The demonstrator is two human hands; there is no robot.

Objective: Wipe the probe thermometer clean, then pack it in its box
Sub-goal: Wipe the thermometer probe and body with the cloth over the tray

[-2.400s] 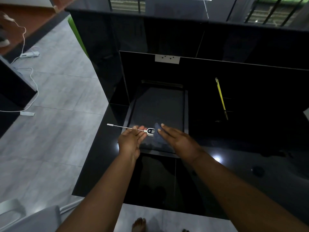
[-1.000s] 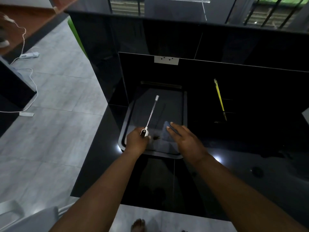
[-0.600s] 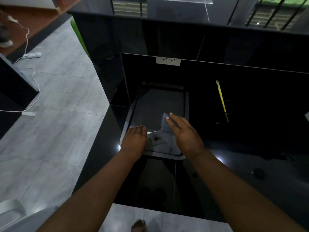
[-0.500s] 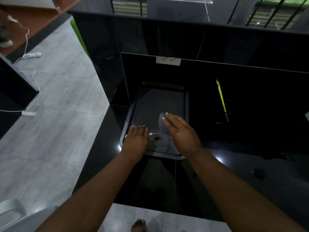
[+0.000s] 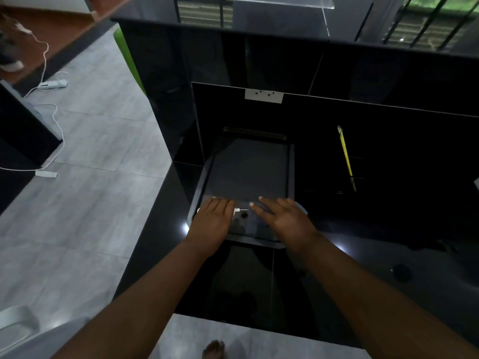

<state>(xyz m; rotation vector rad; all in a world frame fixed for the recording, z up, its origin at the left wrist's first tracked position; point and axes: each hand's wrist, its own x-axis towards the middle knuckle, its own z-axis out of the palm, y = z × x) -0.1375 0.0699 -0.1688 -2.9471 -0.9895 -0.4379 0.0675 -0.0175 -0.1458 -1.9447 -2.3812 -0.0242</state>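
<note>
The probe thermometer [image 5: 237, 210] shows only as a small white piece and a short bit of thin metal probe between my two hands. My left hand [image 5: 212, 220] holds its head end over the near end of a dark tray [image 5: 204, 177]. My right hand [image 5: 283, 218] holds a grey cloth [image 5: 247, 225] over the rest of the probe, which is hidden. Both hands sit palm down, close together. I cannot see a box for the thermometer.
The tray lies on a glossy black counter [image 5: 363, 255]. A yellow stick [image 5: 346, 156] lies to the right of the tray. A white socket plate [image 5: 263, 95] is on the black back panel. Grey floor with white cables [image 5: 55, 120] lies to the left.
The thermometer first pointed left, then away from me, and now points right under the cloth. Both hands have moved slightly toward the tray's near edge, and the right hand has lowered over the probe.
</note>
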